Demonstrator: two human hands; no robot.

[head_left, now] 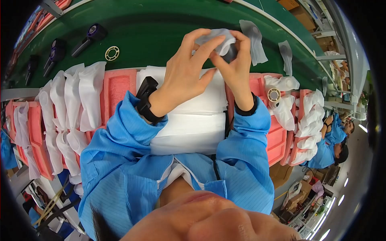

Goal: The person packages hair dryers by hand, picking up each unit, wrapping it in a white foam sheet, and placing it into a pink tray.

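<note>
White bag (226,45) is up between both hands, by the green table (140,34) — left hand (185,72) and right hand (234,69) pinch it with bent fingers. Something dark (230,55) shows under it. Thin bag could rip if pulled hard — or the dark thing might drop if fingers slip.

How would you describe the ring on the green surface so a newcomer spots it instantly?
Start at the green surface along the top. Left of the left hand lies a small ring. Unlike the dark devices farther left, it is pale, flat and handleless.
</note>
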